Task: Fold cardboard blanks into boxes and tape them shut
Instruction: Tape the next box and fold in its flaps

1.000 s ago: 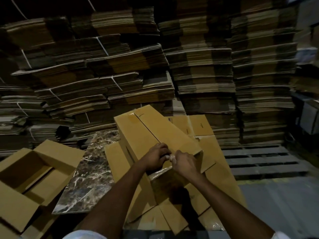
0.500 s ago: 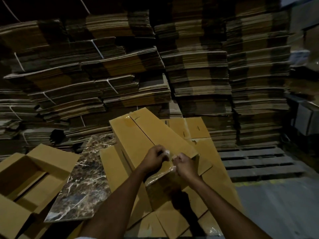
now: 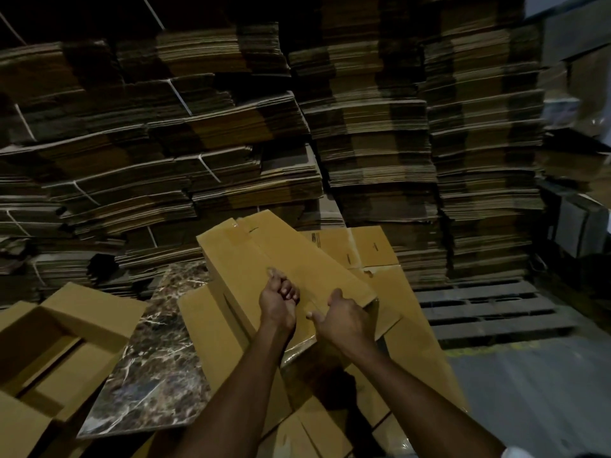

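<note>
Evidently the box [image 3: 287, 269], just right of the marble slab [image 3: 155, 352], is folded, with tape [image 3: 294, 350] over its near end. The left hand [image 3: 279, 302] curls on its top, whether holding anything I cannot tell. The right hand [image 3: 344, 320] grips the near edge, so only pressing down seems left.

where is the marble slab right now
Head view, lower left of centre: the marble slab lies between the open box at left and the folded box at right.

You have grey floor [image 3: 535, 401] at four o'clock. On it a wooden pallet [image 3: 482, 312] lies at three o'clock, and flat cardboard sheets [image 3: 420, 328] spread just beside the pallet, toward six.
</note>
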Action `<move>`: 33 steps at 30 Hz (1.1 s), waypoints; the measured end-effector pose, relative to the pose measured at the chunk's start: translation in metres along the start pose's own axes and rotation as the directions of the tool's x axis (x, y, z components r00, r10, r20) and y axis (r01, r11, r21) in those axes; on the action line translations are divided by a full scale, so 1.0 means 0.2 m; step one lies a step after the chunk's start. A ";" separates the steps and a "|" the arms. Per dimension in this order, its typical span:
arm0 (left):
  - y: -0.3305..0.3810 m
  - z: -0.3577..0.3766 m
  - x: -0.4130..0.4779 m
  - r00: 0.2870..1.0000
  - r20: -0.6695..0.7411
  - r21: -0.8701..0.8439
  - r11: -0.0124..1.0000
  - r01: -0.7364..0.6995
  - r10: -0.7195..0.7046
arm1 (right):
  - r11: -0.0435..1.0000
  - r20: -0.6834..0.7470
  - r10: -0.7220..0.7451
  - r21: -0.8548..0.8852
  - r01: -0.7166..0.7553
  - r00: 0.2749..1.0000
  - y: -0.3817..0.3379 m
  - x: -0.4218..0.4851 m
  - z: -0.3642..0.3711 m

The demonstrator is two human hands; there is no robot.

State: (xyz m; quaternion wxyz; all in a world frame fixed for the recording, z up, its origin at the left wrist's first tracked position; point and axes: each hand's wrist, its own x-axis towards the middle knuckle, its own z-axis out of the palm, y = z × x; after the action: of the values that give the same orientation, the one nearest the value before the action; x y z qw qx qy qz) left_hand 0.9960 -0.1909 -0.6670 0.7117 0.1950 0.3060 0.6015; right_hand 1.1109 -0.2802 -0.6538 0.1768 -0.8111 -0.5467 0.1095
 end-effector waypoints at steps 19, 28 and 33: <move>0.40 -0.01 -0.12 0.989 0.124 0.356 0.934 0.025 -0.074 | 0.883 0.164 0.021 0.459 -0.095 0.986 -0.06 0.03 -0.03; 0.02 0.06 -0.27 0.936 0.171 0.297 0.922 0.249 -0.307 | 0.468 0.350 -0.125 0.846 -0.256 0.928 0.07 -0.11 -0.06; 0.06 0.12 -0.34 0.928 0.209 0.560 0.816 0.146 -0.310 | 0.418 0.349 -0.052 0.858 -0.297 0.936 0.06 -0.14 -0.05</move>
State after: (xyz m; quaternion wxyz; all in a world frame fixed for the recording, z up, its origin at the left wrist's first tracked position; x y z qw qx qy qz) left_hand 0.9973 -0.2520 -0.6269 0.7336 0.4329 0.3747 0.3663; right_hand 1.1138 -0.3124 -0.6508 0.4820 -0.5983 -0.3616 0.5282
